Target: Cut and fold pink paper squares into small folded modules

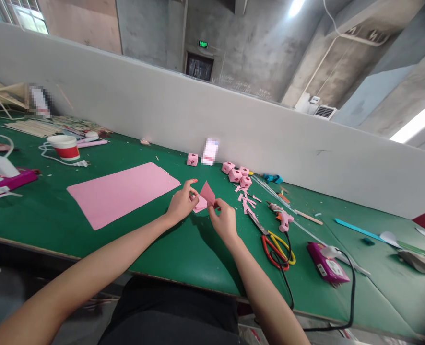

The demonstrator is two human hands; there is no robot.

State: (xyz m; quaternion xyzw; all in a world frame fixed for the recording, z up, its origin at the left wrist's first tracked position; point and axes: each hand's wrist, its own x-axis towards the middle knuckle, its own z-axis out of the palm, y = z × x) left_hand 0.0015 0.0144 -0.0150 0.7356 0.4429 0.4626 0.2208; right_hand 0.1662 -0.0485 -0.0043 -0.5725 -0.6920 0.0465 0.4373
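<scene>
Tabletop in green, under one large pink sheet with its long axis from near left to far right. Right of the sheet, one pair of scissors, blades toward the far left. Just right of the sheet, two hands: left hand with index finger lifted, thumb and another finger close together at the lower pink paper; cannot tell whether pinching or only touching. Right hand with thumb and forefinger pinched on one raised pink piece, tilted, corner pointing upward; cannot tell any long axis. Farther right of the sheet, five pink cubes, one apart, four clustered. Nearer, pink strips, too jumbled to count.
</scene>
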